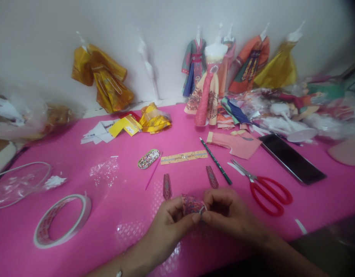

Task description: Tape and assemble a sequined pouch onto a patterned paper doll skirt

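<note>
Near the front of the pink table (122,215), both hands grip one small patterned piece of dark-red fabric or paper (191,204). My left hand (173,221) has thumb and fingers closed on its left part. At its right end my right hand (226,211) pinches the edge, where a thin whitish strip shows. Just beyond the hands lie two narrow dark-red patterned pieces, one at left (167,186) and one at right (212,177). Farther back is a yellowish decorated strip (184,157). Fingers partly hide the held piece.
Red-handled scissors (270,190), a dark pencil (216,161) and a phone (293,157) lie to the right. A tape roll (62,221) is at left, a dish of beads (148,159) and a pink stick (153,172) in the middle. Dressed doll forms (206,84) line the wall.
</note>
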The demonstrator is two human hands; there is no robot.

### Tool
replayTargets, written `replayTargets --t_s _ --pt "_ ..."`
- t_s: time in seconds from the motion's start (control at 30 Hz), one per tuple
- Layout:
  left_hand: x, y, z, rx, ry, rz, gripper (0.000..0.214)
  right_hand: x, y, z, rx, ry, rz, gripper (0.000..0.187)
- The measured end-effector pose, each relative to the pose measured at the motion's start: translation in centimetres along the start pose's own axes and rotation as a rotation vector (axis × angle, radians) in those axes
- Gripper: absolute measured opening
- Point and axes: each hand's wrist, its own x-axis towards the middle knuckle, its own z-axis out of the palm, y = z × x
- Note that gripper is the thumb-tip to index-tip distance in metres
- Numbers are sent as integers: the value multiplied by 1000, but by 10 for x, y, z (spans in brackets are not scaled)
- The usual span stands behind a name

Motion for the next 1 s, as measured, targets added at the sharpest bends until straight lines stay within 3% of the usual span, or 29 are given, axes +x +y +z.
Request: replayTargets --t_s 0.13,0.4,0.6,0.8,1.0 --pt "0 0 2 -84 -3 10 22 -1 2 0 69 -55 28 22" --pt "5 -12 -8 -250 -72 58 22 -1 2 2 -45 -78 13 26" --pt "7 -12 -5 -328 18 56 14 1 2 2 -111 -62 -1 19" --pt "6 -9 -3 -423 57 40 14 0 4 1 155 -12 40 29" --pt "8 -5 -3 -486 2 75 18 2 10 -4 347 94 -18 31"
